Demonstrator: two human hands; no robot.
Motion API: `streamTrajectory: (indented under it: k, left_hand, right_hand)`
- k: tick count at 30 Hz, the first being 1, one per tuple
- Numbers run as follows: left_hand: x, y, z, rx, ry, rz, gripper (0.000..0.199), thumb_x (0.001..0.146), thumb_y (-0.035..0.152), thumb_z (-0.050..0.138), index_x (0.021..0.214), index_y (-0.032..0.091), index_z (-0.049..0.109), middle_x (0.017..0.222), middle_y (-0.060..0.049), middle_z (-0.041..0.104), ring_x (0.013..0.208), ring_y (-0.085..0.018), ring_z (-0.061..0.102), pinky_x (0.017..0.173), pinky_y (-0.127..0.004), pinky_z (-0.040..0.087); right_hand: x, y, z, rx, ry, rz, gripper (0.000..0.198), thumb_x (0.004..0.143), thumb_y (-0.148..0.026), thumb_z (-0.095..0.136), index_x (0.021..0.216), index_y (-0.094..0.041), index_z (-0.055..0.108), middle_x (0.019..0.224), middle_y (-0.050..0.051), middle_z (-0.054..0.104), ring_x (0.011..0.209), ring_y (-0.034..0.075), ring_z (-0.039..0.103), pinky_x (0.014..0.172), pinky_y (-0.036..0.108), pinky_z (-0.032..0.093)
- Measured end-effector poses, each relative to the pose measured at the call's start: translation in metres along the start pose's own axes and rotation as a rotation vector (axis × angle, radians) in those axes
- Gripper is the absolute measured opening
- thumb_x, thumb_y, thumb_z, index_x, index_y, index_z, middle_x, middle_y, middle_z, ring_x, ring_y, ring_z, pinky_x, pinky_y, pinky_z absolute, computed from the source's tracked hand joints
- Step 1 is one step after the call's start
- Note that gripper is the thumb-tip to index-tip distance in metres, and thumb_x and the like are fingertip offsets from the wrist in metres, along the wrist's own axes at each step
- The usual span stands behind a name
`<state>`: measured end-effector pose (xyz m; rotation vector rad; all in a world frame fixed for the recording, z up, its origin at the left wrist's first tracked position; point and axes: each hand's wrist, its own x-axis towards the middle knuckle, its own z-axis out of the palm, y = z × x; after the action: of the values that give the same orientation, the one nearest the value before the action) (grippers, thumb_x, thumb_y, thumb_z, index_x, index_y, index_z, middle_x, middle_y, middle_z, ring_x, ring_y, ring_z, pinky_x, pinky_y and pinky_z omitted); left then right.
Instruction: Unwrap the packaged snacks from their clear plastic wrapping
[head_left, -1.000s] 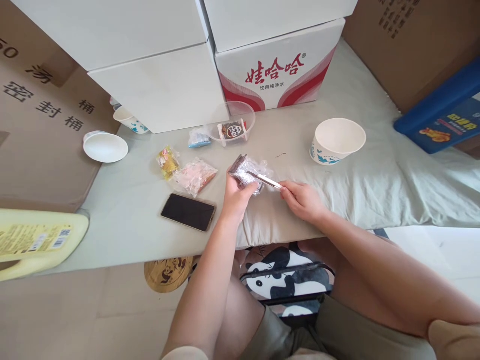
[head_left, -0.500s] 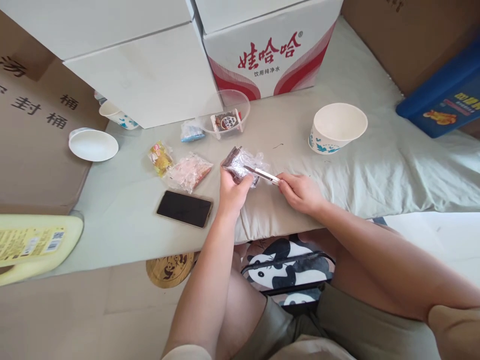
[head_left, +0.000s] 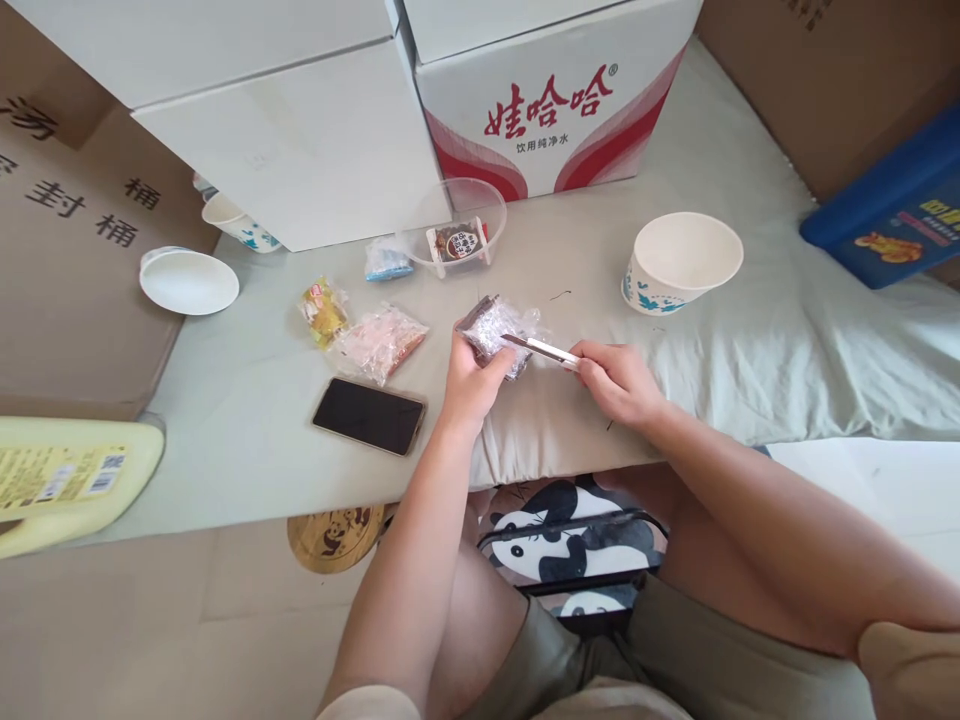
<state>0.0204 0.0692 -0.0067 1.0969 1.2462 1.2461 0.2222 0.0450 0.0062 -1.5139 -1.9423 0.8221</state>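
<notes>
My left hand (head_left: 474,378) is closed around a dark block in crinkled clear plastic wrap (head_left: 491,325), held just above the cloth. In my right hand (head_left: 619,382) is a slim utility knife (head_left: 551,352) with a white handle. Its blade points left and lies over the wrapped block; whether it cuts into the plastic I cannot tell. Left of my left hand are a pinkish clear packet (head_left: 382,342), a yellow packet (head_left: 324,312) and a black phone (head_left: 369,415). Behind the block stands a clear plastic bowl (head_left: 491,205) with a printed sachet (head_left: 456,242) in it.
A paper bowl (head_left: 679,262) stands on the right of the cloth-covered surface (head_left: 570,410). White cartons (head_left: 555,130) rise at the back. On the left are a white lid or bowl (head_left: 191,282), a blue-white packet (head_left: 388,258) and a yellow jug (head_left: 82,480). A blue container (head_left: 892,200) is at right.
Both hands, with the wrapped block and the knife, have shifted slightly right. The knife blade still lies over the block. The whole view has moved a little.
</notes>
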Motion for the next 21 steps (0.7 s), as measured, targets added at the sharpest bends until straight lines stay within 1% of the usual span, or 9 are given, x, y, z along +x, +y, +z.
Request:
streamTrajectory:
  k: [3,6,8,10,13,16,18,20,21]
  left_hand:
    - [0.004,-0.003,0.0,0.005,0.033,0.008,0.049,0.072,0.025,0.073,0.116,0.023,0.052,0.114,-0.004,0.066,0.106,-0.019,0.063,0.091,-0.03,0.05]
    - [0.006,-0.004,-0.001,0.054,0.1,0.063,0.047,0.071,0.022,0.073,0.113,0.021,0.054,0.108,-0.003,0.066,0.1,-0.017,0.064,0.089,-0.029,0.049]
    - [0.007,-0.002,-0.001,0.096,0.119,0.066,0.041,0.07,0.023,0.073,0.106,0.02,0.056,0.099,-0.002,0.067,0.092,-0.016,0.064,0.085,-0.028,0.049]
    - [0.006,0.001,-0.002,0.14,0.082,0.022,0.032,0.07,0.027,0.073,0.097,0.019,0.059,0.088,-0.001,0.067,0.083,-0.016,0.064,0.079,-0.027,0.049]
    - [0.002,0.006,-0.003,0.263,0.016,-0.017,0.027,0.073,0.035,0.072,0.092,0.018,0.064,0.087,-0.003,0.069,0.081,-0.017,0.064,0.077,-0.028,0.048]
    - [-0.001,0.009,-0.005,0.393,0.039,0.046,0.038,0.072,0.037,0.073,0.105,0.02,0.065,0.096,-0.004,0.07,0.08,-0.016,0.063,0.073,-0.027,0.047]
    - [-0.003,0.011,-0.006,0.442,0.04,0.069,0.035,0.075,0.035,0.07,0.106,0.021,0.063,0.09,-0.001,0.068,0.071,-0.013,0.059,0.067,-0.025,0.044]
    - [-0.005,0.015,-0.007,0.52,0.023,0.069,0.017,0.08,0.035,0.064,0.088,0.02,0.062,0.072,0.003,0.06,0.061,-0.011,0.05,0.061,-0.024,0.038]
    - [-0.006,0.017,-0.007,0.583,0.018,0.078,0.018,0.082,0.035,0.06,0.075,0.02,0.057,0.062,0.004,0.053,0.058,-0.01,0.045,0.059,-0.024,0.034]
  right_hand:
    - [-0.002,0.005,-0.011,-0.117,0.064,0.07,0.022,0.083,-0.03,0.039,0.077,-0.021,0.059,0.062,0.003,0.059,0.059,0.018,0.053,0.059,0.03,0.035]
    - [-0.003,0.012,-0.014,-0.321,0.14,0.149,0.021,0.082,-0.029,0.044,0.086,-0.021,0.063,0.08,0.006,0.067,0.066,0.021,0.055,0.056,0.031,0.031]
    - [-0.004,0.018,-0.012,-0.429,0.181,0.153,0.023,0.085,-0.03,0.046,0.09,-0.021,0.065,0.09,0.009,0.069,0.075,0.024,0.058,0.056,0.032,0.03]
    - [-0.003,0.022,-0.008,-0.501,0.226,0.121,0.024,0.087,-0.03,0.046,0.093,-0.02,0.067,0.094,0.011,0.068,0.088,0.028,0.059,0.058,0.033,0.033]
    - [-0.003,0.023,-0.003,-0.557,0.299,0.018,0.028,0.089,-0.03,0.048,0.105,-0.019,0.068,0.107,0.014,0.067,0.104,0.033,0.057,0.068,0.038,0.041]
    - [-0.005,0.019,0.001,-0.523,0.296,-0.15,0.03,0.091,-0.028,0.049,0.114,-0.018,0.065,0.116,0.014,0.066,0.108,0.032,0.056,0.083,0.044,0.043]
    - [-0.007,0.014,0.003,-0.435,0.262,-0.253,0.029,0.092,-0.029,0.048,0.115,-0.019,0.064,0.115,0.012,0.067,0.107,0.03,0.058,0.088,0.045,0.042]
    - [-0.008,0.01,0.007,-0.3,0.182,-0.373,0.033,0.093,-0.035,0.049,0.119,-0.019,0.061,0.116,0.012,0.067,0.108,0.029,0.059,0.091,0.044,0.043]
    - [-0.009,0.008,0.009,-0.232,0.121,-0.444,0.037,0.093,-0.039,0.05,0.122,-0.019,0.059,0.119,0.013,0.067,0.109,0.028,0.06,0.092,0.044,0.044]
